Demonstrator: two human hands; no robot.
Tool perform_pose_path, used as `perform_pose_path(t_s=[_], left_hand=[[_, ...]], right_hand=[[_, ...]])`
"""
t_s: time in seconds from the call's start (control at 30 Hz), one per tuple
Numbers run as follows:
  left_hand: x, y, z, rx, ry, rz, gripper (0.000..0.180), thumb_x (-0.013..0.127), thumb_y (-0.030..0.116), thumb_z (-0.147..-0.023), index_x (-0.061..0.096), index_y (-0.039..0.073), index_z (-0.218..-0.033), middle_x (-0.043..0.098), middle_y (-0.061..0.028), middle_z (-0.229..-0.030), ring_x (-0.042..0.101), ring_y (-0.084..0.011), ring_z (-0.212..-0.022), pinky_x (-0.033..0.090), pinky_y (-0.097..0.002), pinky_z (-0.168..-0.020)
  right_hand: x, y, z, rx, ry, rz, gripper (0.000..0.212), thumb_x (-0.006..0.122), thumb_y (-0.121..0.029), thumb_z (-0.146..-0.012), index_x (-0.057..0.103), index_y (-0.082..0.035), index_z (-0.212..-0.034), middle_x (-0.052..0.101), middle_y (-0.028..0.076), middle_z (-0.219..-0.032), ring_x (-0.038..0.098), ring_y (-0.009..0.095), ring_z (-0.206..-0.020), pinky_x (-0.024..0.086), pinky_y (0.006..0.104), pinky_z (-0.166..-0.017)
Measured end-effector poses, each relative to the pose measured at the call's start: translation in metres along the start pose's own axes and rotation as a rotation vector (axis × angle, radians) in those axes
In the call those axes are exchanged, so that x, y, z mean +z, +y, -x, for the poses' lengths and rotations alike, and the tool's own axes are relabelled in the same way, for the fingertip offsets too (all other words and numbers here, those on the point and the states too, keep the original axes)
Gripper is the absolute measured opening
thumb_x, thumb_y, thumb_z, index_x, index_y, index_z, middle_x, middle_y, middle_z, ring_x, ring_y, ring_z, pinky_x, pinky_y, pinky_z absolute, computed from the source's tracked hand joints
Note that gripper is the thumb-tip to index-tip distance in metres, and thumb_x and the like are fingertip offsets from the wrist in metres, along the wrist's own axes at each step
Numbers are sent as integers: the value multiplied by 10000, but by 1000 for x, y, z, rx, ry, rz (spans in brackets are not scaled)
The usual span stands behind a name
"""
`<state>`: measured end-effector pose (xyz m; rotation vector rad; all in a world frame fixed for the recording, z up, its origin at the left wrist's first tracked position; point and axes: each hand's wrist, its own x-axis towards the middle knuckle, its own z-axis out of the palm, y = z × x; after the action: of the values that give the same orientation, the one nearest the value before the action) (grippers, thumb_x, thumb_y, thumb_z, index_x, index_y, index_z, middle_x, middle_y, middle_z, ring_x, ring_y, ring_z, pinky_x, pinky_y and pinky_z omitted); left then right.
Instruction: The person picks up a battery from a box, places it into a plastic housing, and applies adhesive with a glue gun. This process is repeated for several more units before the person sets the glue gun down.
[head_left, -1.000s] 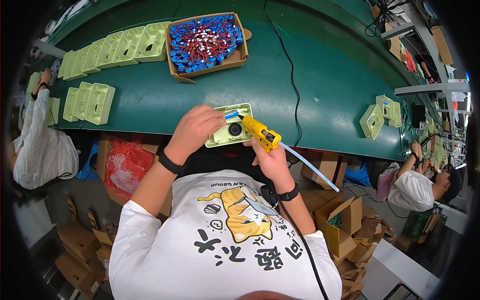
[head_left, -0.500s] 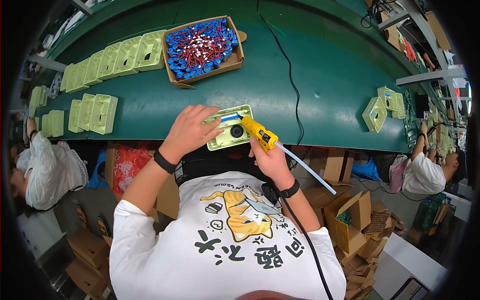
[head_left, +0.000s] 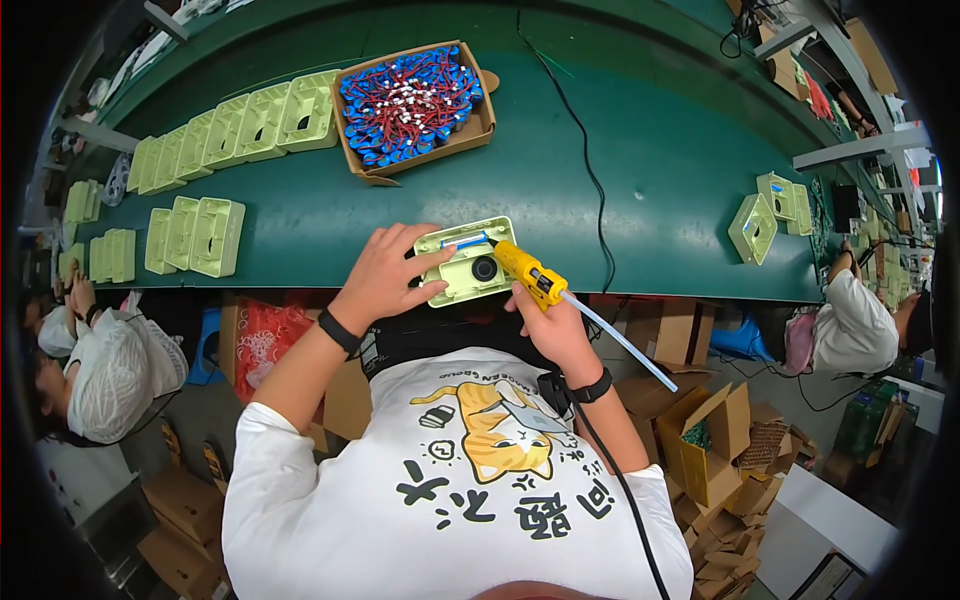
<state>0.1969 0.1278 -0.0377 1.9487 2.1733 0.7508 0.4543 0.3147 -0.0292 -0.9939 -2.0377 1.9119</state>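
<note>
A pale green plastic housing [head_left: 463, 293] lies near the bench's front edge, open side up. Inside it are a blue cylindrical cell [head_left: 464, 242] along the far side and a round black part [head_left: 484, 268]. My left hand [head_left: 388, 272] grips the housing's left side, fingertips reaching over its rim close to the cell. In my right hand [head_left: 550, 322] is a yellow glue gun [head_left: 530, 272], its nozzle pointing into the housing at the cell's right end. A long translucent glue stick [head_left: 620, 340] sticks out of the gun's back. The nozzle tip is too small to show any glue.
A cardboard box [head_left: 440, 150] of blue cells with red wires stands beyond the housing. Rows of green housings [head_left: 262, 120] line the left side; more [head_left: 752, 230] lie at right. A black cable [head_left: 580, 135] crosses the green bench [head_left: 690, 150]. Other people sit at both sides.
The whole view has shifted slightly. My left fingers have shifted on the housing, thumb lower on its left side. The glue gun stays at the cell's right end. At left, another person's hands have come into view.
</note>
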Motion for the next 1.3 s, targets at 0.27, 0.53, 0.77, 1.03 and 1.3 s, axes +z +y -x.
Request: perform_pose_path(t_s=[0.27,0.53,0.77,1.03,1.3], left_hand=[[18,-2,6,-24,138,37,443,832,343,-946,835,234,-1376,694,-123,-1518,673,-343,-1238,495,-489,-1036],[26,0,8,-51,186,62,434,841,336,-930,838,226,-1350,697,-120,-1512,670,-335,-1241,487,-480,-1038],[36,1,11,-67,306,138,431,872,332,-891,844,194,-1299,705,-122,-1506,687,-343,-1230,514,-489,-1062],[38,-9,18,-74,406,163,340,923,308,-843,805,110,-1092,744,-115,-1437,745,-312,-1184,570,-461,-1008],[42,-8,14,-61,430,164,314,928,310,-832,757,97,-987,761,-106,-1391,761,-308,-1143,576,-454,-998]], right_hand=[[-1,0,1,104,19,59,324,685,-242,-1179,729,20,-1365,743,19,-839,613,83,-556,499,271,-499],[-2,-54,12,117,45,93,369,688,-211,-1169,710,45,-1434,835,80,-1038,628,80,-578,508,244,-490],[15,-58,2,84,-15,172,353,691,-220,-1166,717,38,-1405,838,70,-1081,645,72,-612,524,239,-506],[41,-56,-17,14,-122,329,311,706,-253,-1160,738,28,-1289,806,44,-963,659,92,-612,543,269,-544],[43,-68,-13,108,-150,315,289,708,-259,-1161,752,23,-1207,773,45,-880,655,105,-608,531,278,-543]])
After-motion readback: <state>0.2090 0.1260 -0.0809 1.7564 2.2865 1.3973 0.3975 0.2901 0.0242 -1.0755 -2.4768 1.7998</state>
